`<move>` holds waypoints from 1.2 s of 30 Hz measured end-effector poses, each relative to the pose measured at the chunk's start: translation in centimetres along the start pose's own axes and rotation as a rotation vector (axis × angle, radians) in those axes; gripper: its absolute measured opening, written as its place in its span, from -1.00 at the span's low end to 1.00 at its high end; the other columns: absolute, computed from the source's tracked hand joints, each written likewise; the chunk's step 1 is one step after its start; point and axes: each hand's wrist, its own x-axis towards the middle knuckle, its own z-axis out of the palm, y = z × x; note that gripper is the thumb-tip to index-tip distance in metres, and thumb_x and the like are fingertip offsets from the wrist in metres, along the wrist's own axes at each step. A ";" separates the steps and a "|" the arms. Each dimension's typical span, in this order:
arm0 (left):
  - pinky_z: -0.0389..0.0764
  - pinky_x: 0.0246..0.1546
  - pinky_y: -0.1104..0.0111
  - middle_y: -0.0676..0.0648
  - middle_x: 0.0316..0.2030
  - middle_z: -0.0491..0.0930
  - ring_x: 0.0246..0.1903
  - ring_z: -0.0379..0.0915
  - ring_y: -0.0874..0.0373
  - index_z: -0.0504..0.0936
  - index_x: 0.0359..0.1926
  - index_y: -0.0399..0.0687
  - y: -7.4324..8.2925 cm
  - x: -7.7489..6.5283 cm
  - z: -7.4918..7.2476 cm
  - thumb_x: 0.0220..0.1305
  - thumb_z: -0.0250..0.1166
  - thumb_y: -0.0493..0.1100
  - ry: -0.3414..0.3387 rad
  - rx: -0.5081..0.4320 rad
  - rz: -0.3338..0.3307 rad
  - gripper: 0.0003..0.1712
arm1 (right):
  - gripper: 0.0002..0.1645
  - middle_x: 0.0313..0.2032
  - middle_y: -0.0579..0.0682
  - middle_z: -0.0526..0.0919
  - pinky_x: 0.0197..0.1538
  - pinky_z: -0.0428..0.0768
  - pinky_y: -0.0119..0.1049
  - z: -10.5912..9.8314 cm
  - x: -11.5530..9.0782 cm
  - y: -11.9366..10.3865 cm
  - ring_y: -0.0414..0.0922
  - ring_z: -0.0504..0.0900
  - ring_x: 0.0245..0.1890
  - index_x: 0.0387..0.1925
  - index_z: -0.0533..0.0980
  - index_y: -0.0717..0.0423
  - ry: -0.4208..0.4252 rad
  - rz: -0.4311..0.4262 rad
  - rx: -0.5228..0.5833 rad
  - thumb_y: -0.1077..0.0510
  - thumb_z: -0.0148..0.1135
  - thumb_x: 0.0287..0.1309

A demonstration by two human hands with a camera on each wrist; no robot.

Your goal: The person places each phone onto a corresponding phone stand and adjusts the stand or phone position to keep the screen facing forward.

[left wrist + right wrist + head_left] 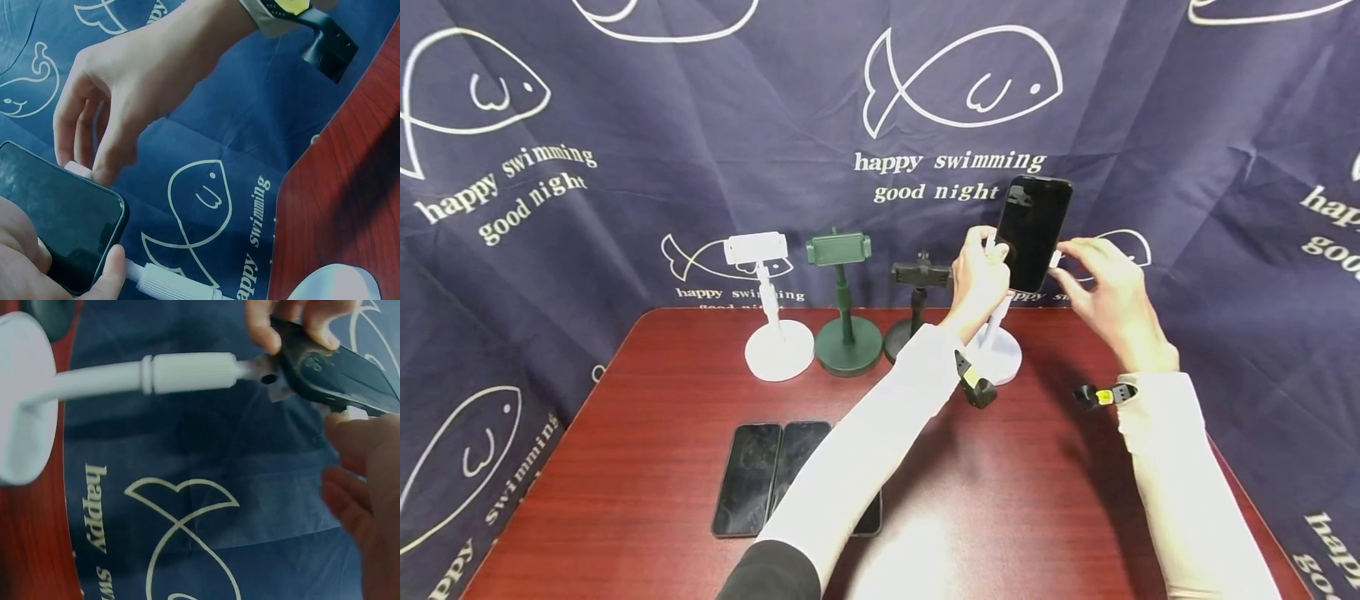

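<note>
Upright above the rightmost white phone stand (1002, 360) is a black smartphone (1037, 229), its dark screen toward the head camera. At the phone's left side, my left hand (979, 279) grips it near the bottom, with fingertips over the screen in the left wrist view. My right hand (1108, 287) pinches the small white clamp jaw at the phone's right edge between thumb and fingers. In the right wrist view the white stem (194, 372) runs up to the holder behind the phone; the phone hides most of that holder.
A white stand (779, 350), a green stand (848, 346) and a black stand (919, 279) line the table's back edge to the left. Dark phones (747, 479) lie side by side at the front, partly hidden by my left sleeve. A blue fish-print curtain (775, 150) hangs behind.
</note>
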 end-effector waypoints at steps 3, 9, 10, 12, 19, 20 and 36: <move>0.56 -0.23 0.38 0.00 -0.27 0.66 -0.27 0.53 0.16 0.52 0.03 0.06 0.0 0.1 -0.1 0.30 0.25 -0.17 -0.005 -0.007 0.001 -0.72 | -0.57 -0.17 0.12 0.70 -0.06 0.48 -0.56 0.0 -0.3 -0.2 -0.16 0.61 -0.19 0.05 0.58 0.15 0.000 0.145 0.070 0.36 0.29 0.09; 0.56 -0.25 0.39 0.00 -0.29 0.66 -0.29 0.54 0.16 0.52 0.04 0.06 -0.1 0.1 -0.3 0.30 0.24 -0.18 -0.007 -0.004 -0.001 -0.71 | -0.56 -0.25 -0.06 0.70 -0.24 0.55 -0.63 0.7 -0.4 -0.8 -0.37 0.66 -0.39 0.23 0.46 0.12 -0.062 0.472 0.356 0.15 0.11 0.36; 0.56 -0.26 0.40 0.01 -0.29 0.66 -0.29 0.54 0.17 0.53 0.04 0.07 -0.1 0.1 -0.3 0.30 0.24 -0.18 -0.007 0.001 -0.002 -0.71 | -0.54 -0.28 -0.14 0.68 -0.27 0.56 -0.61 0.8 -0.3 -1.0 -0.38 0.65 -0.43 0.24 0.43 0.15 -0.076 0.499 0.383 0.12 0.10 0.37; 0.56 -0.27 0.41 0.01 -0.29 0.66 -0.29 0.54 0.16 0.53 0.05 0.07 -0.1 0.1 -0.4 0.30 0.24 -0.17 -0.009 0.005 -0.001 -0.70 | -0.53 -0.35 -0.29 0.64 -0.31 0.55 -0.61 0.9 0.2 -1.8 -0.40 0.63 -0.49 0.23 0.42 0.23 -0.094 0.517 0.409 0.11 0.10 0.38; 0.59 -0.32 0.47 -0.03 -0.30 0.65 -0.31 0.55 0.16 0.54 0.04 0.05 0.1 0.0 -0.3 0.28 0.26 -0.21 -0.017 -0.031 0.000 -0.70 | -0.61 -0.50 -0.30 0.60 -0.43 0.47 -0.61 1.1 1.1 -2.8 -0.41 0.56 -0.60 0.06 0.50 0.32 -0.072 0.534 0.402 0.12 0.14 0.34; 0.59 -0.32 0.48 -0.03 -0.30 0.65 -0.30 0.55 0.16 0.54 0.03 0.05 0.0 0.0 -0.3 0.28 0.26 -0.22 -0.016 -0.034 0.000 -0.70 | -0.62 -0.50 -0.29 0.60 -0.44 0.47 -0.61 1.3 0.9 -2.4 -0.37 0.57 -0.59 0.05 0.52 0.29 -0.070 0.530 0.390 0.10 0.15 0.34; 0.57 -0.54 0.50 -0.02 -0.32 0.63 -0.44 0.54 0.18 0.52 0.03 0.06 0.0 -0.1 -0.3 0.29 0.26 -0.21 -0.025 -0.063 -0.011 -0.71 | -0.65 -0.47 0.11 0.70 -0.38 0.38 -0.49 1.9 0.6 -1.5 -0.45 0.56 -0.52 -0.08 0.61 0.06 -0.072 0.460 0.137 -0.09 0.10 0.37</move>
